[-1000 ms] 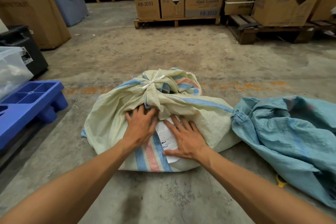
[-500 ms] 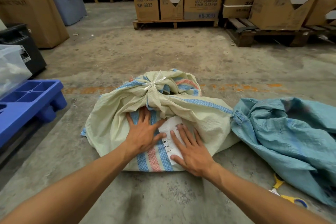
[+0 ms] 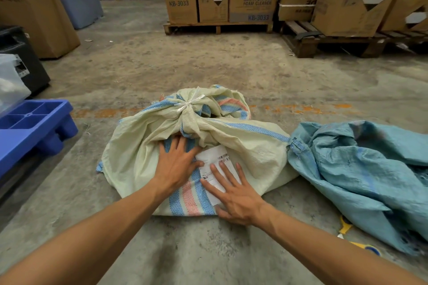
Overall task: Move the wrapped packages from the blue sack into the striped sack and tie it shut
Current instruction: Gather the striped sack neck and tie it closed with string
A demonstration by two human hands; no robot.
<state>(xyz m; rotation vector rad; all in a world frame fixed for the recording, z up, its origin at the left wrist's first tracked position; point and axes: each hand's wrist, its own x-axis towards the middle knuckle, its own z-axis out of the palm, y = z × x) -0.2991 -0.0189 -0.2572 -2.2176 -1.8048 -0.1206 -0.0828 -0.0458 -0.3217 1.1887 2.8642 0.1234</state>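
The striped sack point(image 3: 231, 146) is lying on the floor point(image 3: 208, 65), its neck already bunched and bound with a pale tie point(image 3: 188, 104) at the sack's 12 o'clock, while the slack blue sack point(image 3: 361, 169) is slumping at its 3 o'clock. The left hand point(image 3: 177, 164) is pressing flat with fingers spread; the right hand point(image 3: 234, 194) is lying spread on the white label point(image 3: 215, 162). To finish well, the person is likely smoothing the label from its middle outward, bracing the cloth taut so no corner lifts
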